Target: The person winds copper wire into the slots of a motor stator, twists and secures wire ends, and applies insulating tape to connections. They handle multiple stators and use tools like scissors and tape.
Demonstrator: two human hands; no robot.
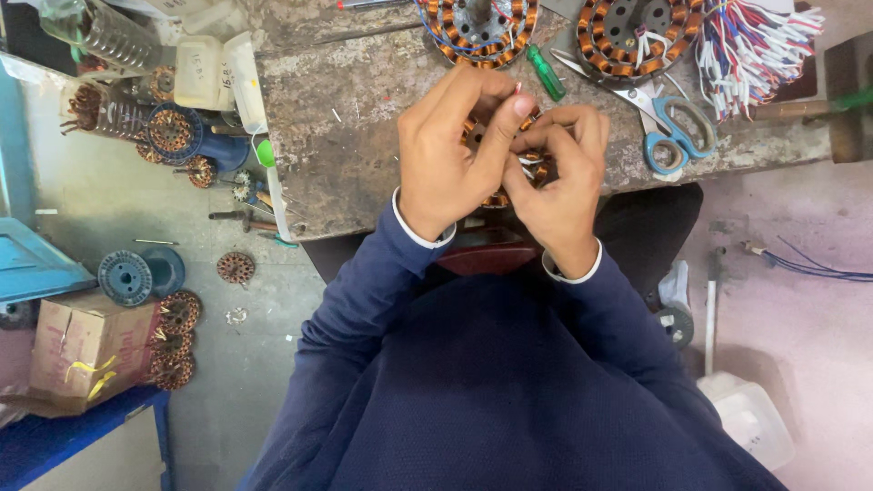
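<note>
Gripping copper-wound stator [498,195] | left hand [450,155] closed | right hand [559,186] closed | worn bench [355,136]

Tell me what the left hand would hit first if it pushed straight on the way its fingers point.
Probably the green screwdriver: the left hand points up and right across the workbench, past the small copper-wound stator both hands grip. Depth is uncertain; it might pass over it.

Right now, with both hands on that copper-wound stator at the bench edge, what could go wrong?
1. The stator is mostly hidden under the left hand and right hand, so a thin winding wire might snag or snap unseen.
2. It sits near the workbench edge; a slip could drop it.
3. The scissors lie close to the right hand.
</note>
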